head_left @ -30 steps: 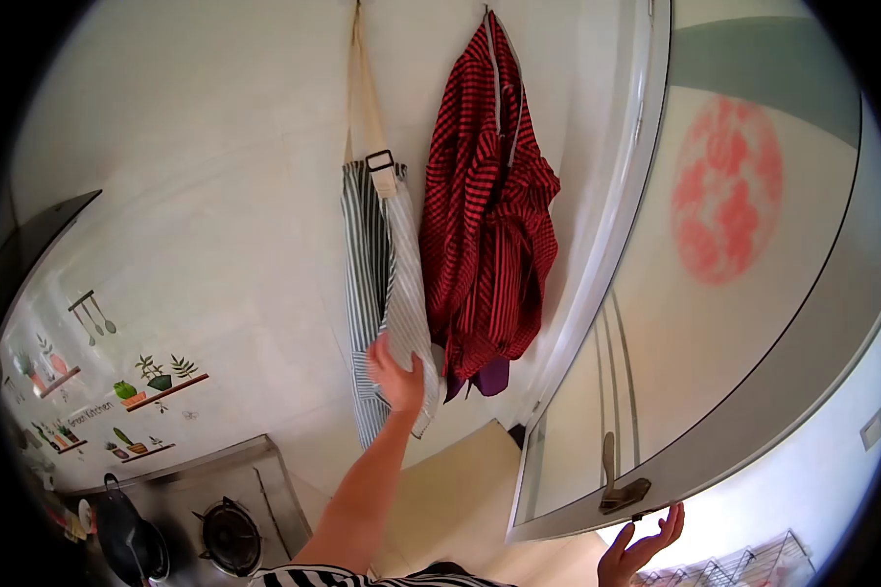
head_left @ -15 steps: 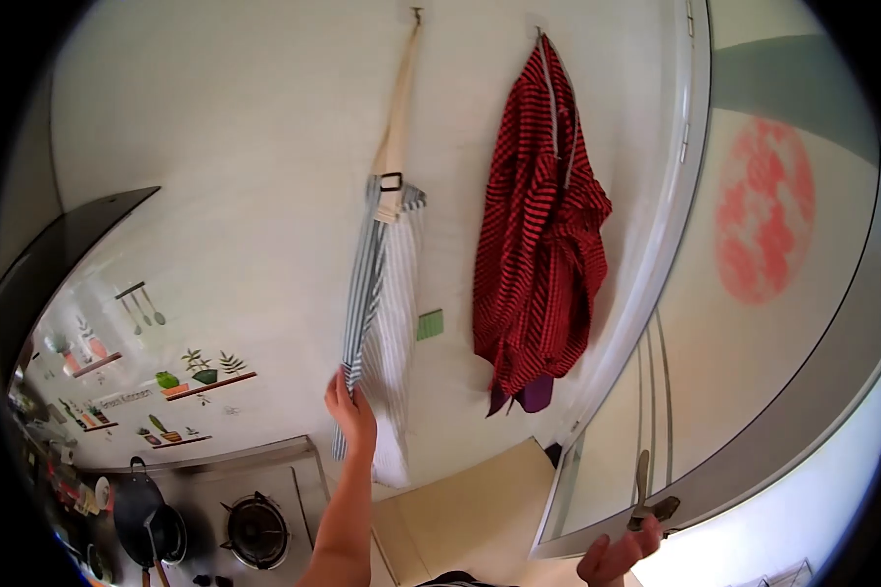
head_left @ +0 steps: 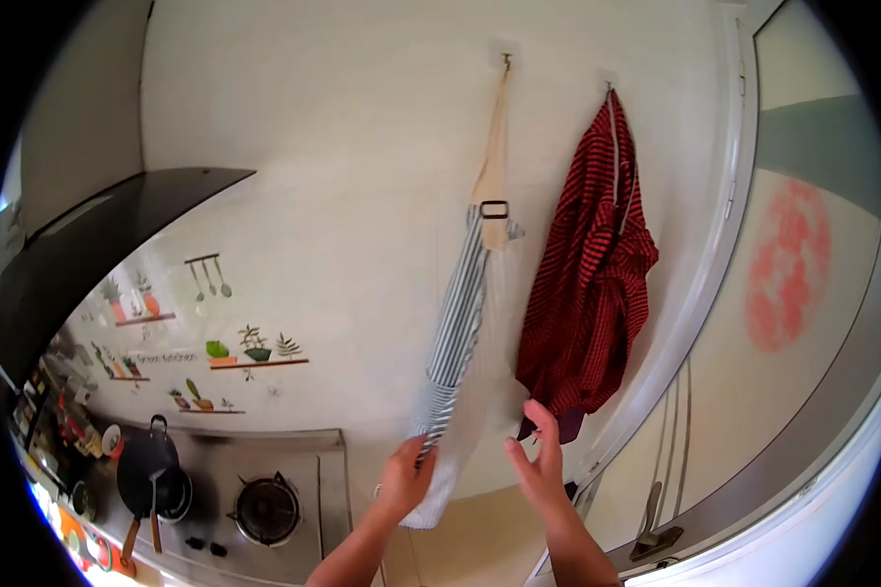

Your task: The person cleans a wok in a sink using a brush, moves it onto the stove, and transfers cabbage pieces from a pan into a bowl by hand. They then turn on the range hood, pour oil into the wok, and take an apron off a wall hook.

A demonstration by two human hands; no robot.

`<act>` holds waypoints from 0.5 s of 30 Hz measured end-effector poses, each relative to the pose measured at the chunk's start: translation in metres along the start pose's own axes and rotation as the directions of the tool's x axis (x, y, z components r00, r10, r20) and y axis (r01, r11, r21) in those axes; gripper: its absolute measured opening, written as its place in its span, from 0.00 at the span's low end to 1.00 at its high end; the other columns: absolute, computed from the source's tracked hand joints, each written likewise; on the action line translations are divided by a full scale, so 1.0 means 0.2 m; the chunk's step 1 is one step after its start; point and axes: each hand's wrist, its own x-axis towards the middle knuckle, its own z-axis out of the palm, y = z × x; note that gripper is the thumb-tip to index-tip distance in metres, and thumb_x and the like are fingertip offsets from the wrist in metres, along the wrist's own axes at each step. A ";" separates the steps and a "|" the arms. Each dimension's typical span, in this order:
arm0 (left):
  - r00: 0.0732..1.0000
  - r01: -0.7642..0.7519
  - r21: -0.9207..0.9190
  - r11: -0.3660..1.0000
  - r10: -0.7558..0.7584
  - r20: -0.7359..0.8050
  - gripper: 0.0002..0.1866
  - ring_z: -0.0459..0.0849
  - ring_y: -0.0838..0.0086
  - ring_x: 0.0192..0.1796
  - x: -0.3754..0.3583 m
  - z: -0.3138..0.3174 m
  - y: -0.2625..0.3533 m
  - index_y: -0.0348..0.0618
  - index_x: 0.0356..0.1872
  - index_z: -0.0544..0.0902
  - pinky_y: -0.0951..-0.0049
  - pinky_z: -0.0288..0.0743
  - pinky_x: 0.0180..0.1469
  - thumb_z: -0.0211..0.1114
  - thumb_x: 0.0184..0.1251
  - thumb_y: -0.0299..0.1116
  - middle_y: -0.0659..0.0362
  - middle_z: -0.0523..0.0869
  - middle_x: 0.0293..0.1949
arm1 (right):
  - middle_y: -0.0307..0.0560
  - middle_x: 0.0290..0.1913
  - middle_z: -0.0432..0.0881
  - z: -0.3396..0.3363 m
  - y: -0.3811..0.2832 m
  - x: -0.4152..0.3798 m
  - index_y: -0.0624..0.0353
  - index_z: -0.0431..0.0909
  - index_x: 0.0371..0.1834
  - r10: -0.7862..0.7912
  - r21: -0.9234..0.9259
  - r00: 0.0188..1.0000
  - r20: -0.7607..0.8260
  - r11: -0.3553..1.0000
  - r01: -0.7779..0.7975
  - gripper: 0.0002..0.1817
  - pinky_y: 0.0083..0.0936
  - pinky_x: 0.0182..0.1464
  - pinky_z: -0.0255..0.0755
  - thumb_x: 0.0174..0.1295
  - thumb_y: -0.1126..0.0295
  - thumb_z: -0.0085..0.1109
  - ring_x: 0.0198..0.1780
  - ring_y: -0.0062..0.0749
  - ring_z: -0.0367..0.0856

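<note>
A grey-and-white striped apron (head_left: 457, 333) hangs by its beige neck strap (head_left: 496, 147) from a wall hook (head_left: 506, 61). My left hand (head_left: 406, 476) pinches the apron's lower left edge and draws it out toward me. A black buckle (head_left: 494, 209) joins strap and cloth near the top. My right hand (head_left: 538, 455) is raised with thumb and fingers apart, holding nothing, just right of the apron. Close above it hangs a red-and-black striped garment (head_left: 592, 264) on a second hook, with a bit of purple cloth (head_left: 563, 427) showing at its bottom.
At lower left, a gas stove (head_left: 266, 509) bears a dark wok (head_left: 149, 468) with wooden-handled tools. Above it juts a black range hood (head_left: 117, 220). On the right stands a glazed door (head_left: 715, 391) with a metal handle (head_left: 653, 528). Plant stickers (head_left: 255, 347) decorate the wall.
My right hand has come from the door handle side up beside the apron. My left hand now holds the apron lower, pulling it outward. The view has shifted left.
</note>
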 end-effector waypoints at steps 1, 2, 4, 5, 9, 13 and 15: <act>1.000 0.017 0.006 1.000 -0.017 -0.011 0.13 0.80 0.51 0.32 -0.02 0.02 0.05 0.32 0.46 0.77 0.62 0.74 0.35 0.61 0.63 0.29 0.42 0.80 0.34 | 0.54 0.64 0.67 0.03 0.04 0.01 0.61 0.60 0.65 0.040 0.067 0.998 0.051 0.997 -0.044 0.32 0.35 0.63 0.57 0.57 0.69 0.61 0.65 0.38 0.64; 0.999 0.027 -0.018 0.999 -0.026 0.029 0.13 0.81 0.50 0.33 -0.03 0.03 0.13 0.32 0.46 0.77 0.62 0.74 0.36 0.61 0.63 0.29 0.42 0.81 0.34 | 0.53 0.64 0.67 0.05 0.06 0.00 0.61 0.59 0.66 0.080 0.128 0.992 0.100 0.987 -0.092 0.34 0.34 0.64 0.57 0.58 0.67 0.62 0.65 0.37 0.65; 0.996 0.025 -0.001 1.000 -0.025 0.088 0.16 0.82 0.49 0.35 -0.07 0.09 0.17 0.31 0.49 0.76 0.63 0.76 0.37 0.62 0.63 0.29 0.40 0.81 0.35 | 0.53 0.64 0.67 0.07 0.04 -0.05 0.62 0.60 0.66 -0.012 0.072 0.993 0.113 0.997 0.004 0.34 0.35 0.64 0.57 0.58 0.68 0.62 0.65 0.39 0.66; 0.994 0.020 -0.004 1.000 -0.020 0.111 0.16 0.82 0.49 0.35 -0.10 0.13 0.17 0.31 0.49 0.76 0.63 0.76 0.37 0.62 0.63 0.29 0.40 0.81 0.35 | 0.53 0.64 0.68 0.06 0.03 -0.08 0.63 0.60 0.66 -0.103 0.014 0.988 0.116 0.995 0.103 0.34 0.36 0.64 0.58 0.58 0.68 0.62 0.65 0.42 0.66; 0.990 0.138 0.002 0.990 -0.138 -0.002 0.24 0.82 0.66 0.32 -0.15 0.26 0.17 0.33 0.58 0.70 0.68 0.75 0.34 0.62 0.62 0.30 0.45 0.82 0.33 | 0.55 0.59 0.71 -0.22 -0.21 -0.28 0.64 0.69 0.59 -0.267 -0.085 0.959 0.092 0.958 0.275 0.27 0.39 0.58 0.66 0.55 0.71 0.63 0.61 0.48 0.70; 0.997 0.054 -0.195 0.979 -0.064 -0.048 0.26 0.80 0.71 0.42 -0.21 0.46 -0.05 0.37 0.62 0.68 0.74 0.75 0.43 0.62 0.62 0.29 0.51 0.81 0.46 | 0.49 0.53 0.78 -0.73 -0.31 -0.50 0.59 0.81 0.44 -0.804 -0.135 0.595 -0.008 0.590 0.796 0.15 0.30 0.46 0.72 0.50 0.75 0.64 0.48 0.38 0.80; 0.986 0.166 -0.253 0.953 -0.159 0.050 0.25 0.79 0.72 0.46 -0.24 0.51 0.02 0.38 0.63 0.68 0.74 0.74 0.47 0.59 0.63 0.27 0.54 0.80 0.50 | 0.39 0.36 0.80 -0.99 -0.41 -0.61 0.53 0.76 0.31 -0.847 -0.339 0.517 -0.124 0.526 0.780 0.05 0.23 0.36 0.69 0.53 0.77 0.58 0.37 0.29 0.77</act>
